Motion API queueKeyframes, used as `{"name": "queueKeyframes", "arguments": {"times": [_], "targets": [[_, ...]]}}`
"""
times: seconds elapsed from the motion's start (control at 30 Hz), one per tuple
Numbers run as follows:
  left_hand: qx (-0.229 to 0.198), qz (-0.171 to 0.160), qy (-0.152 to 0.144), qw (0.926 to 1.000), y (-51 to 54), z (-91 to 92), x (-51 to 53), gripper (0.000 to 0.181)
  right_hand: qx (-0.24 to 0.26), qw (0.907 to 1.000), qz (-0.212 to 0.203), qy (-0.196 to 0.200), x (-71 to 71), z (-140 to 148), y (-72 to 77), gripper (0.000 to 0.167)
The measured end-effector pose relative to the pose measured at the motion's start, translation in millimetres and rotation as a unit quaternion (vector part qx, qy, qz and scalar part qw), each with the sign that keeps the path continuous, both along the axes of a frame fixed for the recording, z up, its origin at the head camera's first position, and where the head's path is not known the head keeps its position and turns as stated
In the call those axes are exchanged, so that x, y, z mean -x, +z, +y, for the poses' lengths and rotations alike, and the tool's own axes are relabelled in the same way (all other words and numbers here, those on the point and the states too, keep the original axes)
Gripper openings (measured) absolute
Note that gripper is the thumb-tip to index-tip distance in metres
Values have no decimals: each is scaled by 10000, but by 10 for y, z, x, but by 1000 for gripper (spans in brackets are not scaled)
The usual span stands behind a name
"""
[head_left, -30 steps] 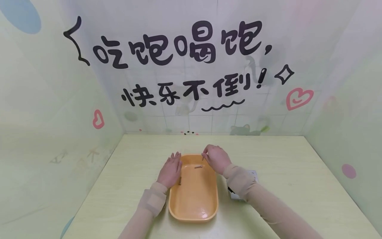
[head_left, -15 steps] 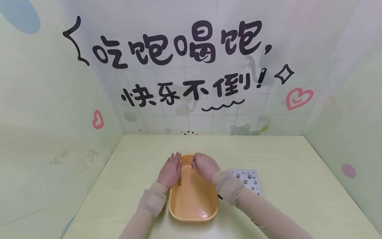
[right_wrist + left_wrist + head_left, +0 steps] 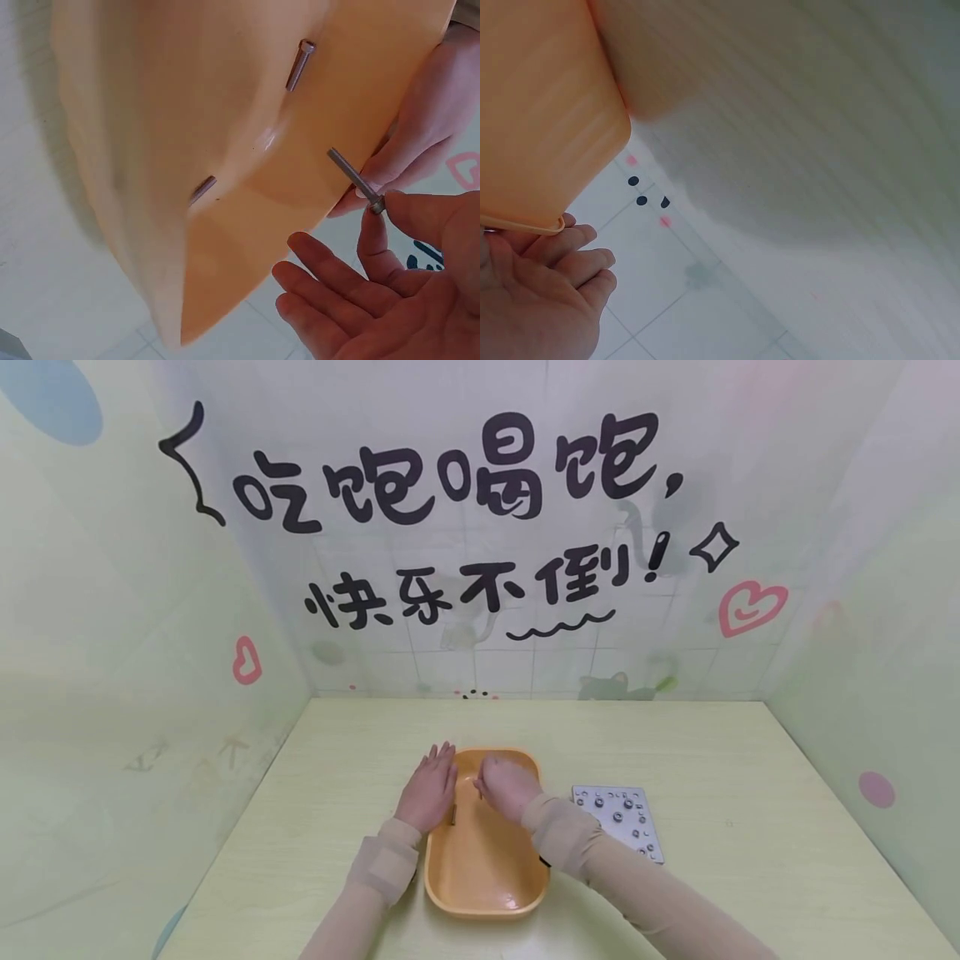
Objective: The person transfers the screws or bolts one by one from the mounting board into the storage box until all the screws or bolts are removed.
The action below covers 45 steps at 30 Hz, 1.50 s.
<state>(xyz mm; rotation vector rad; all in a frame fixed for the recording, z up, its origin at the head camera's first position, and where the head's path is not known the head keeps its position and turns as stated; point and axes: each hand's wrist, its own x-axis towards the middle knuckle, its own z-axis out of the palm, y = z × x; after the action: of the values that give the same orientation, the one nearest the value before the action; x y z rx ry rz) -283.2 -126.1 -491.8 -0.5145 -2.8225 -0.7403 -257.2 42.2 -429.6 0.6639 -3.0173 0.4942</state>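
Note:
An orange tray (image 3: 487,877) stands in front of me. My left hand (image 3: 427,789) rests at its left rim with fingers straight; in the left wrist view the rim (image 3: 525,223) lies against the fingers. Over the tray's far part, my right hand (image 3: 510,787) pinches a bolt (image 3: 352,176) by its head between thumb and index finger, shank pointing away. The other fingers are loosely extended. Inside the tray lie another bolt (image 3: 301,66) and a third bolt (image 3: 202,190). From the head only one lying bolt (image 3: 453,814) shows, beside the left hand.
A silver metal plate (image 3: 618,827) with several holes and round fittings lies right of the tray, partly behind the right forearm. Some black object (image 3: 545,862) shows beneath that sleeve. Printed walls (image 3: 525,668) enclose the table (image 3: 720,793) at back and sides.
My right hand has moved left from the tray's far right rim to over its inside, then slightly nearer, still pinching the bolt. The plate has come into view. The left hand stays put.

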Motion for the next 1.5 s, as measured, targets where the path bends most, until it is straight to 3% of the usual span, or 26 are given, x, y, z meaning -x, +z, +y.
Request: {"name": "queueKeyframes", "arguments": {"times": [0.53,1.0,1.5], "targets": [[-30,-50,-12,10000,11,12,5,46,-222,9995,-190,142,-7,-22,-22,16],[33,-108,-21,9999,41,42,-12,47,-317,9995,-13,75,0,2,-40,17],[-1,-95,-51,9999,42,52,-17,46,175,9997,-116,-97,6,130,52,14]]}}
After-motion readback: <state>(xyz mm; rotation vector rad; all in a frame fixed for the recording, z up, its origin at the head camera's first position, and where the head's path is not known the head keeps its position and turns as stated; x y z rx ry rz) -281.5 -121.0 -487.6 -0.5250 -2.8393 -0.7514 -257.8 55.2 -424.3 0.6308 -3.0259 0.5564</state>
